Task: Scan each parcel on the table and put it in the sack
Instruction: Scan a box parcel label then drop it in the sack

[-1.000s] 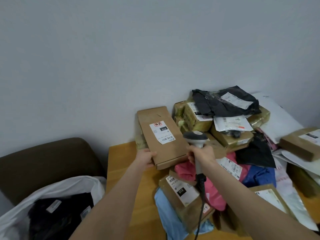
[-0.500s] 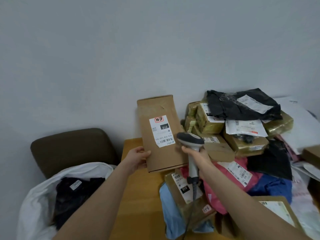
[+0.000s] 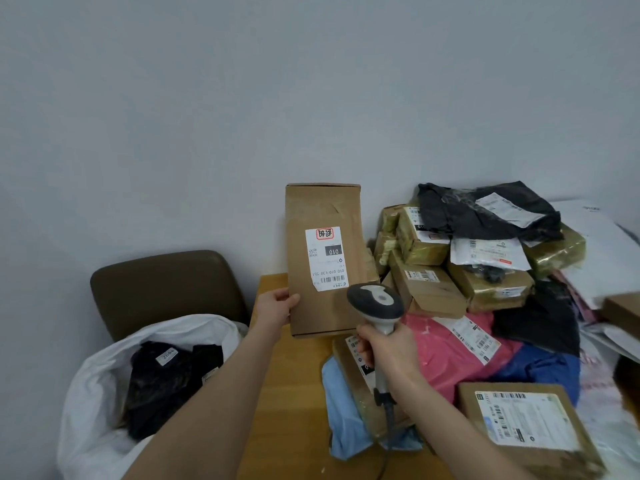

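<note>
Head view: my left hand (image 3: 277, 305) grips the box (image 3: 323, 261) upright by its lower left edge; right hand (image 3: 388, 351) is closed round the scanner (image 3: 375, 303), its head just below the label (image 3: 326, 258). Sack (image 3: 104, 368) sits lower left.

My left hand (image 3: 277, 306) has its fingers hidden behind the cardboard box (image 3: 323, 207); the fine print on its label (image 3: 326, 258) is too small to read; my right hand (image 3: 388, 351) covers the scanner (image 3: 375, 301) grip; its cable (image 3: 390, 419) runs off the bottom edge; the white sack (image 3: 100, 393) is cropped there too.
</note>
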